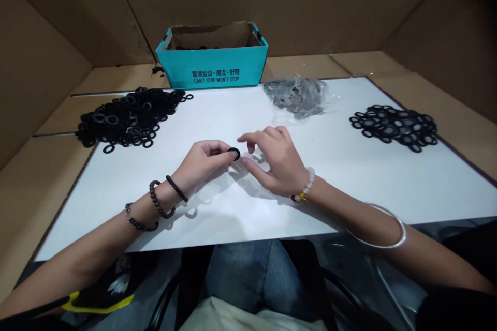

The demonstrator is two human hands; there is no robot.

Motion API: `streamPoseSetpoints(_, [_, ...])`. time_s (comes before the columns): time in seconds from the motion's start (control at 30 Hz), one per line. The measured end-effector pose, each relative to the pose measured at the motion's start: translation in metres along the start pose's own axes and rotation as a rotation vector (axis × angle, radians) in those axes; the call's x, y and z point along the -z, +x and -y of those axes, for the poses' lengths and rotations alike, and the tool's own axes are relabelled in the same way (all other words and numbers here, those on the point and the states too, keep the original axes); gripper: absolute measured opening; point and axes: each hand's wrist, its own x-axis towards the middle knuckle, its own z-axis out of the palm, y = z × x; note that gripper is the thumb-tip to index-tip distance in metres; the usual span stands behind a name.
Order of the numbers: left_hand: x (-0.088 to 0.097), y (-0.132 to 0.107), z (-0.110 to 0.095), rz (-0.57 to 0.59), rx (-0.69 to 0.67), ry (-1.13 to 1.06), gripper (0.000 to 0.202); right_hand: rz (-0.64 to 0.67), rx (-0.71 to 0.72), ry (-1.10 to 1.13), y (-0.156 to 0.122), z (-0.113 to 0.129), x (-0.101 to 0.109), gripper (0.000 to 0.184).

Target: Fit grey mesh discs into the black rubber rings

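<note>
Between thumb and fingers, my left hand point(207, 160) pinches a black ring point(234, 151) above the white tabletop. Just to its right, my right hand point(276, 159) is held with thumb and index finger apart, and I see nothing between them. The right thumb tip is very close to the ring; whether it touches cannot be made out. A heap of loose black rings point(130, 116) lies at the left. At the right is a flatter pile of black rings with pale grey centres point(394, 125). Grey discs in a clear plastic bag point(297, 95) lie beyond my right hand.
A turquoise box point(217, 64) with dark contents stands at the back of the white board point(272, 222). Tall cardboard walls point(272, 0) enclose the back and sides. My lap is below the near edge.
</note>
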Motion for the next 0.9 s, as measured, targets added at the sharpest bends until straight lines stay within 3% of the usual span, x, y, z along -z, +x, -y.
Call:
streamPoseSetpoints(0.13, [0.0017,0.0009,0.0013,0.005,0.013,-0.043,0.015,0.006,0.055,0.022,0.0018,-0.0018,0.0034,0.039])
streamPoseSetpoints(0.3, [-0.0007,-0.0003,0.0018,0.026,0.04,-0.08,0.015,-0.039,0.102,0.008,0.0016,-0.0032,-0.0027,0.021])
streamPoseSetpoints(0.53, [0.0,-0.0004,0.0021,0.027,0.128,-0.099,0.015,-0.08,0.132,0.054,0.0011,-0.0048,-0.0053,0.013])
streamPoseSetpoints(0.63, [0.0005,-0.0005,0.0008,0.055,0.152,-0.081,0.016,-0.072,0.109,0.047,0.0008,-0.0037,-0.0052,0.009])
streamPoseSetpoints(0.9, [-0.0001,-0.0021,-0.0038,0.102,0.09,-0.026,0.018,-0.099,-0.01,0.03,0.0014,-0.0024,-0.0028,0.02])
